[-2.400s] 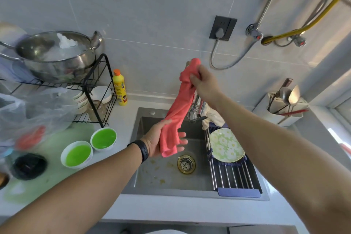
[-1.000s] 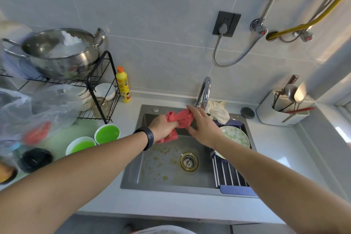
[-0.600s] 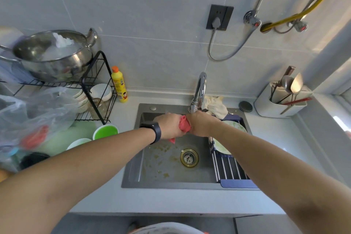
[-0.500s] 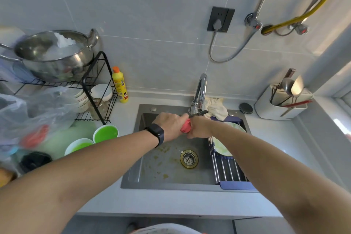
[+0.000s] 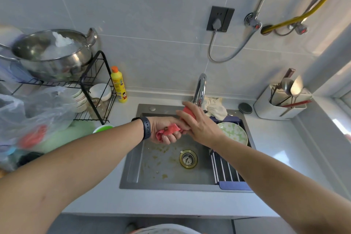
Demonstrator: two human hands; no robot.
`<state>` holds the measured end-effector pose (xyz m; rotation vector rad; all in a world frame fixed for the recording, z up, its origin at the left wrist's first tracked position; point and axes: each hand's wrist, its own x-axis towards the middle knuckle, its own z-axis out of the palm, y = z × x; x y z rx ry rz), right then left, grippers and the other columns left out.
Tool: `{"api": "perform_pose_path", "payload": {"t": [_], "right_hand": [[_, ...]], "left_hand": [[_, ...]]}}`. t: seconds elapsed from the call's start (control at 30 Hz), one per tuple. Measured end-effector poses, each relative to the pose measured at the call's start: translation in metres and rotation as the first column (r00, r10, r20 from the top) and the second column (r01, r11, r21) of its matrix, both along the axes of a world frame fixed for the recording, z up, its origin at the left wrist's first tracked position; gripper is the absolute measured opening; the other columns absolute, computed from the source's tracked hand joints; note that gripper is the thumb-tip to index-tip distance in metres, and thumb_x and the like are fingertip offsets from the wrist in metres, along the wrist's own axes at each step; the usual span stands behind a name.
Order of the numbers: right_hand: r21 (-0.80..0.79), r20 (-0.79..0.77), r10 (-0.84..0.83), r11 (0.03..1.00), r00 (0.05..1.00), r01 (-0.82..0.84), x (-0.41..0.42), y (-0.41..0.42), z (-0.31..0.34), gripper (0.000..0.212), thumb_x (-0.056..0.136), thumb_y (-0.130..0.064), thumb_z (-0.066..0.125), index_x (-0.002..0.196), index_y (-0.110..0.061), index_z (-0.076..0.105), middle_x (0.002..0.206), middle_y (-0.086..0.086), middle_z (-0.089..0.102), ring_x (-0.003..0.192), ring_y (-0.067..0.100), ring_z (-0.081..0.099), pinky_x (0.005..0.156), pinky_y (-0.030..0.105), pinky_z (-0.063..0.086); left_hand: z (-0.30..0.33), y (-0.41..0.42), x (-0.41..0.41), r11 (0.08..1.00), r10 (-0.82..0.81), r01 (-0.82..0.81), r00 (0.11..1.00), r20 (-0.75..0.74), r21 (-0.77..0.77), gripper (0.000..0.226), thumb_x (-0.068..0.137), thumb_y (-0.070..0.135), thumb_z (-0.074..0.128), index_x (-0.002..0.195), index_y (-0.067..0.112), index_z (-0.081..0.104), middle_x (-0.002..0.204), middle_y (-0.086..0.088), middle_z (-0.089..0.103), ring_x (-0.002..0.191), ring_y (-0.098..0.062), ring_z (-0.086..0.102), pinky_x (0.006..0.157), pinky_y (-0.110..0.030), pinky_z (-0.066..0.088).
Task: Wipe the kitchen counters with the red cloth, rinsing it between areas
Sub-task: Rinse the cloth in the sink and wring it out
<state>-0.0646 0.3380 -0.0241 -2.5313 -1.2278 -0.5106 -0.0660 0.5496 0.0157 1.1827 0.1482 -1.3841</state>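
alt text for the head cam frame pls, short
Over a steel sink, a person's left hand and right hand grip a twisted red cloth below the tap. A flowered plate sits on a rack in the sink's right side; a yellow bottle stands by the wall.
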Motion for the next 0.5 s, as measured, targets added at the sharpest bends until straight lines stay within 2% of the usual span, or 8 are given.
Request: {"api": "perform_pose_path", "payload": {"t": [0.1, 0.17, 0.23, 0.27, 0.3, 0.37, 0.43, 0.5], "right_hand": [[-0.196, 0.02, 0.012, 0.981, 1.0, -0.008, 0.007, 0.001, 0.017, 0.042, 0.093, -0.029, 0.07, 0.129, -0.015, 0.056, 0.122, 0.011, 0.059, 0.1, 0.034, 0.065, 0.065, 0.04, 0.054], [-0.4, -0.107, -0.182, 0.908, 0.977, 0.126, 0.01, 0.007, 0.033, 0.032, 0.098, -0.04, 0.062, 0.119, -0.016, 0.059, 0.106, 0.008, 0.065, 0.09, 0.035, 0.07, 0.061, 0.038, 0.048], [-0.574, -0.226, -0.403, 0.791, 0.887, 0.212, 0.012, 0.019, 0.042, 0.029, 0.101, -0.042, 0.054, 0.116, -0.018, 0.062, 0.106, 0.008, 0.069, 0.095, 0.034, 0.07, 0.069, 0.038, 0.049], [-0.595, -0.33, -0.464, 0.778, 0.822, 0.201, 0.013, 0.025, 0.042, 0.027, 0.101, -0.039, 0.054, 0.114, -0.017, 0.064, 0.104, 0.008, 0.068, 0.096, 0.033, 0.069, 0.072, 0.037, 0.05], [-0.575, -0.464, -0.499, 0.798, 0.732, 0.18, 0.015, 0.03, 0.04, 0.023, 0.1, -0.035, 0.057, 0.11, -0.016, 0.066, 0.099, 0.008, 0.068, 0.094, 0.032, 0.069, 0.072, 0.036, 0.051], [-0.461, -0.719, -0.493, 0.866, 0.49, 0.195, 0.02, 0.032, 0.036, 0.013, 0.096, -0.03, 0.067, 0.096, -0.017, 0.064, 0.079, 0.004, 0.064, 0.072, 0.026, 0.065, 0.06, 0.031, 0.049], [-0.393, -0.856, -0.447, 0.89, 0.261, 0.232, 0.022, 0.025, 0.035, 0.021, 0.091, -0.028, 0.075, 0.084, -0.015, 0.06, 0.065, 0.003, 0.054, 0.053, 0.02, 0.048, 0.048, 0.025, 0.039], [-0.366, -0.883, -0.417, 0.899, 0.215, 0.241, 0.02, 0.02, 0.036, 0.021, 0.089, -0.023, 0.076, 0.082, -0.011, 0.061, 0.064, 0.004, 0.051, 0.053, 0.017, 0.044, 0.047, 0.023, 0.037]], "left_hand": [[0.003, -0.006, -0.003, 0.994, -0.044, 0.039, 0.998, 0.043, 0.1, 0.02, 0.096, 0.021, 0.067, 0.079, 0.015, 0.058, 0.057, 0.006, 0.045, 0.04, -0.004, 0.039, 0.035, -0.015, 0.033], [-0.001, -0.017, -0.004, 0.942, -0.11, -0.018, 0.926, 0.361, 0.334, 0.021, 0.09, 0.013, 0.069, 0.073, 0.015, 0.056, 0.054, 0.003, 0.048, 0.039, -0.009, 0.04, 0.037, -0.021, 0.033], [-0.003, -0.026, -0.005, 0.779, -0.421, -0.169, 0.573, 0.703, 0.603, 0.017, 0.083, 0.016, 0.067, 0.067, 0.016, 0.06, 0.059, -0.001, 0.06, 0.05, -0.021, 0.055, 0.048, -0.027, 0.041], [-0.006, -0.028, -0.003, 0.706, -0.551, -0.262, 0.38, 0.743, 0.658, 0.013, 0.084, 0.02, 0.065, 0.073, 0.017, 0.061, 0.067, -0.003, 0.064, 0.061, -0.028, 0.061, 0.053, -0.03, 0.042], [-0.008, -0.027, -0.003, 0.672, -0.608, -0.333, 0.261, 0.75, 0.661, 0.009, 0.087, 0.023, 0.063, 0.082, 0.018, 0.058, 0.074, -0.004, 0.063, 0.069, -0.032, 0.062, 0.056, -0.031, 0.04], [-0.012, -0.022, 0.0, 0.67, -0.625, -0.392, 0.159, 0.764, 0.63, 0.02, 0.09, 0.024, 0.065, 0.099, 0.021, 0.048, 0.079, -0.005, 0.058, 0.071, -0.033, 0.059, 0.052, -0.033, 0.034], [-0.017, -0.017, 0.001, 0.663, -0.693, -0.381, 0.015, 0.721, 0.645, 0.036, 0.091, 0.026, 0.068, 0.114, 0.022, 0.041, 0.09, -0.009, 0.063, 0.075, -0.035, 0.064, 0.055, -0.035, 0.043], [-0.024, -0.015, -0.001, 0.666, -0.733, -0.36, -0.151, 0.663, 0.654, 0.043, 0.097, 0.03, 0.064, 0.132, 0.024, 0.039, 0.106, -0.008, 0.062, 0.083, -0.036, 0.068, 0.065, -0.039, 0.051]]}}
